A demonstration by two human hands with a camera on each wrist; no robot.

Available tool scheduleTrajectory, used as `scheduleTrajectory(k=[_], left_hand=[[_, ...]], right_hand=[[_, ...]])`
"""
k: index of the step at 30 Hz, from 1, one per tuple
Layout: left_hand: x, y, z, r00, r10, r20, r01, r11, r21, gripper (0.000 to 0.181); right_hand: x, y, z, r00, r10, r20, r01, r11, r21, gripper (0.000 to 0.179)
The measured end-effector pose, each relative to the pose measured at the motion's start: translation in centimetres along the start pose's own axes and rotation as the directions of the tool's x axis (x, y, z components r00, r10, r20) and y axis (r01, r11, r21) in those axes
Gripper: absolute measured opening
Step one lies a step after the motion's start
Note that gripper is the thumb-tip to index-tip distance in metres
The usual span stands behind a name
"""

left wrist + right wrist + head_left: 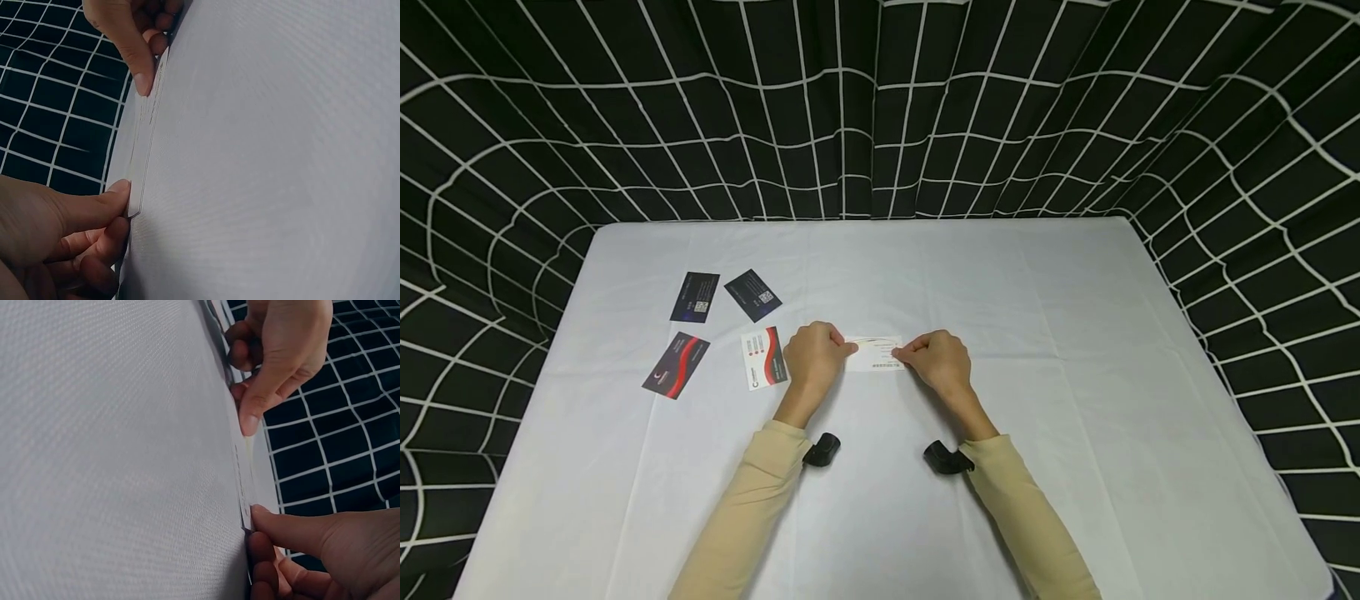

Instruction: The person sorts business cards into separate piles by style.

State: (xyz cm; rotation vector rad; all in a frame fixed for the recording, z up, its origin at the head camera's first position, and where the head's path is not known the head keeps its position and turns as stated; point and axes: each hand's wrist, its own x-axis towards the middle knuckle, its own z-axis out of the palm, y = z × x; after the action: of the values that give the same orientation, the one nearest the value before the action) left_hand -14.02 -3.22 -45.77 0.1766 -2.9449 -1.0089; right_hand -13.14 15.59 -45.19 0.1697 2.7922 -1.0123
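A white business card with small print lies flat or close over the white table, between the two hands. My left hand pinches its left end between thumb and fingers. At its right end, my right hand does the same. From the left wrist view the card appears nearly edge-on, the left thumb pressed on its near end. The right wrist view likewise shows the card from a low angle, with the right thumb on top of it.
Left of the hands lie two dark cards, one beside the other. Below them are a dark card with a red stripe and a white-and-red card close to the left hand. A black netted curtain surrounds the table.
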Motion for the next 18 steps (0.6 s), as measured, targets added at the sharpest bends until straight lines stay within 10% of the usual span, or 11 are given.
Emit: scheduleTrajectory(k=[18], left_hand=[[-0.24, 0.19, 0.2, 1.0, -0.021, -0.017, 0.021, 1.0, -0.004, 0.023]], right_hand=[[-0.03, -0.17, -0.08, 0.999, -0.022, -0.024, 0.022, 1.0, -0.009, 0.024]])
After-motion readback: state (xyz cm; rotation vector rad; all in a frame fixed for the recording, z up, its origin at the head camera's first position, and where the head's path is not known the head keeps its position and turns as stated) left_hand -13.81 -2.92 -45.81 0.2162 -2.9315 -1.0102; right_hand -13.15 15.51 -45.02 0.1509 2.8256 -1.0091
